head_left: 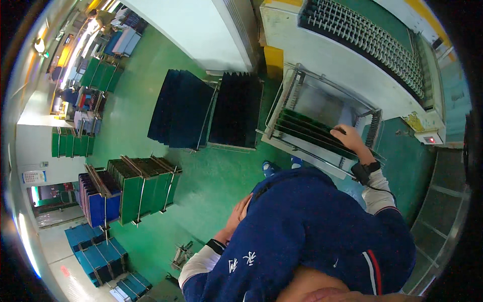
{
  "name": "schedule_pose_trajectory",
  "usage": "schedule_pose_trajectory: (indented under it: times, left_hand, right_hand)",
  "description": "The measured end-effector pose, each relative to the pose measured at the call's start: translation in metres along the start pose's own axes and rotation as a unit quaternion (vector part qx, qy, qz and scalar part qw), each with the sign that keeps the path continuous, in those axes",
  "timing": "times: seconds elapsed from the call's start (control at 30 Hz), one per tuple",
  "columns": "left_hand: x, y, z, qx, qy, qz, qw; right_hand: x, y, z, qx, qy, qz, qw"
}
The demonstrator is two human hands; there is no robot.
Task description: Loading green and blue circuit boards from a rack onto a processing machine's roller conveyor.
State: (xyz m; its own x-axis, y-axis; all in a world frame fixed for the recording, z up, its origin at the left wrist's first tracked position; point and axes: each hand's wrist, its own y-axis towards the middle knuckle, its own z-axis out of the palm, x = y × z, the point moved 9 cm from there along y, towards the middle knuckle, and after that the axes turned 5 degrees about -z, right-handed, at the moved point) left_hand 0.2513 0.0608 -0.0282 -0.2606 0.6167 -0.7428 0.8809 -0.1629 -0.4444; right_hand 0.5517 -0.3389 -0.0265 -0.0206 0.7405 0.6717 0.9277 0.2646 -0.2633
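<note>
My right hand (347, 137) reaches over a metal rack (377, 121) in front of me. Its bent fingers are closed at the upper edge of one of several thin dark green panels (302, 127) that stand in the rack's near side. A black band with a small device and cable wraps that wrist. Down at my left side, my left hand (238, 215) lies against my dark blue jacket (302, 211), fingers stretched out and holding nothing. The far part of the rack shows a bare pale base between toothed side bars.
Beyond the rack stands a white machine with a bed of rollers (365, 45). Two stacks of dark panels (181, 110) (236, 110) stand left of the rack. Further left are racks of green panels (146, 189) and blue panels (103, 204). People work at far-left benches.
</note>
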Motion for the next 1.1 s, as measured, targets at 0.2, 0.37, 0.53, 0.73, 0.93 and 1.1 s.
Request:
schedule_pose_trajectory:
  times: [0.2, 0.37, 0.53, 0.73, 0.93, 1.1]
  left_hand:
    - [0.016, -0.02, 0.0, 0.001, 0.02, 0.016, 1.0]
    - [0.068, -0.028, 0.019, 0.001, -0.032, 0.0, 0.999]
    - [0.052, -0.03, 0.008, 0.025, -0.037, 0.012, 0.999]
    - [0.033, -0.018, 0.005, 0.033, -0.01, 0.107, 0.994]
    - [0.007, -0.007, -0.005, 0.045, 0.006, 0.108, 0.993]
    - [0.024, 0.007, 0.015, 0.021, 0.071, 0.131, 0.989]
  right_hand:
    - [-0.006, 0.015, -0.01, -0.043, -0.065, -0.022, 0.997]
    - [-0.008, 0.021, -0.011, -0.05, -0.181, 0.043, 0.981]
    - [-0.014, 0.018, -0.007, -0.088, -0.217, 0.027, 0.972]
    - [-0.005, 0.008, 0.016, -0.012, -0.279, -0.027, 0.96]
    - [0.096, -0.019, -0.078, -0.048, -0.278, -0.033, 0.959]
    - [0.12, -0.054, -0.183, -0.127, -0.244, -0.031, 0.961]
